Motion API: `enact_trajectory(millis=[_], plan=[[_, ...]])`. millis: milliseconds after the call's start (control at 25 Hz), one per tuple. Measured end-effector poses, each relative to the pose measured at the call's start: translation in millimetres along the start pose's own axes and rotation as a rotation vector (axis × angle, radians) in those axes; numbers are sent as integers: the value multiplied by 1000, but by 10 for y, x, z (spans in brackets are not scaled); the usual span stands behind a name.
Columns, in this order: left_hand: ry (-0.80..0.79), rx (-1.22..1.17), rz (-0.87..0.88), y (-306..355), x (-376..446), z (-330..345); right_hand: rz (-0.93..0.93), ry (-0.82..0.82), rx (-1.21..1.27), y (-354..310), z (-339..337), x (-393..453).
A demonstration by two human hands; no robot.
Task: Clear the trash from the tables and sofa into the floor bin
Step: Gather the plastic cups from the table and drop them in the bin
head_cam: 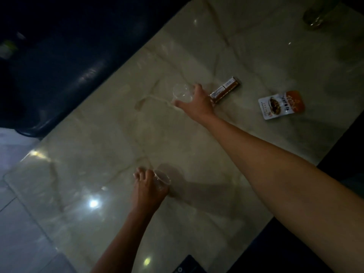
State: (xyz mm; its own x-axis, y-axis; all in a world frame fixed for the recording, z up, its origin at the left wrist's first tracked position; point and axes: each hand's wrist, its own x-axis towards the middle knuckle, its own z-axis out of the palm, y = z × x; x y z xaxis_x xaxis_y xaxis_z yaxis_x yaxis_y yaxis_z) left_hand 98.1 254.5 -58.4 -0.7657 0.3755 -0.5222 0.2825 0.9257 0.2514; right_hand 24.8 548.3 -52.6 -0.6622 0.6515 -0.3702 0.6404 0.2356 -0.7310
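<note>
On the marble table (110,146), both hands are already loaded with clear plastic cups. The right hand (197,102) reaches far out toward the middle, its grip curled round one clear cup (181,94), thumb low and fingers over the rim. The left hand (146,187), near the body, has its grip wrapped round a second clear cup (162,181) tipped with its mouth toward 2 o'clock.

What is left lies at 3 o'clock from the right hand. A brown snack bar (225,89) sits just beside its knuckles, long axis running from 7 to 1 o'clock, the near end partly hidden behind the hand. Farther along at 3 o'clock, apart from the bar, lies a flat snack pouch (280,105).

Judging from this, the right hand is much the nearer to both wrappers, but it is full, so a cup probably has to be stacked or binned first. No floor bin shows in this view.
</note>
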Motion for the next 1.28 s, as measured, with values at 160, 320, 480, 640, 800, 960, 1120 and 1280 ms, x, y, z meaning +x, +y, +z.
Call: enact_trajectory(millis=[160,320,480,640,800,960,1120,1280], plan=[[-56,74,0,-2,39,87,-12,0,43,-34,119,99],[-90,86,-44,27,80,72,36,2,160,77,138,-153],[-137,37,-19,44,90,-67,114,-46,281,363,135,-718],[-106,-169,2,7,71,-302,173,-48,329,653,191,-1386],[-31,-275,-14,-318,-104,-469,233,-79,391,794,281,-1966],[-2,-280,-71,-766,-397,-550,241,-60,370,840,375,-2491],[-115,-301,-136,-1246,-803,-473,218,-26,334,770,565,-3011],[-132,-366,-174,-1693,-1189,-307,174,-40,251,712,816,-3425]])
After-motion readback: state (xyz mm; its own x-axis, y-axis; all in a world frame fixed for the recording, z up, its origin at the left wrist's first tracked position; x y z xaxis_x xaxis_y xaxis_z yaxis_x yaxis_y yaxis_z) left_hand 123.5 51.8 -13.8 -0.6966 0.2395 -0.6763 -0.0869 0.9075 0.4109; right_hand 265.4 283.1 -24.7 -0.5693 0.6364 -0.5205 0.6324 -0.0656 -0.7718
